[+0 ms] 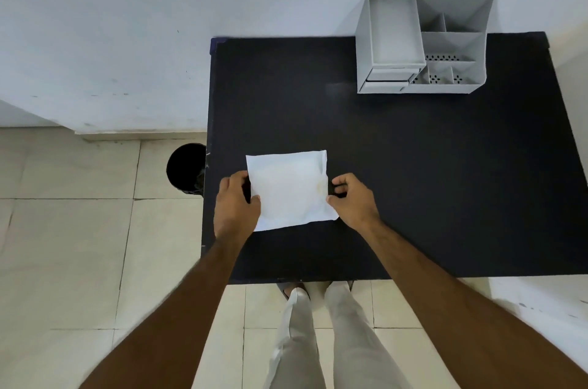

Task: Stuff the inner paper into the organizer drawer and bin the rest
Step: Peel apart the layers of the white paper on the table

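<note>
A white paper packet (288, 189) lies on the black table (413, 181), near its front left. My left hand (237, 202) grips the packet's left edge, thumb on top. My right hand (353, 197) pinches its right edge near the lower corner. Any inner paper is hidden inside the packet. At the table's back right stands a grey desk organizer (421, 43), its small drawers (386, 80) at the lower left of its front, shut. On the floor left of the table stands a black bin (186, 170), partly cut off by the table edge.
A white wall runs behind the table. Tiled floor lies to the left and in front. My legs in light trousers stand at the table's front edge. A white surface shows at the far right.
</note>
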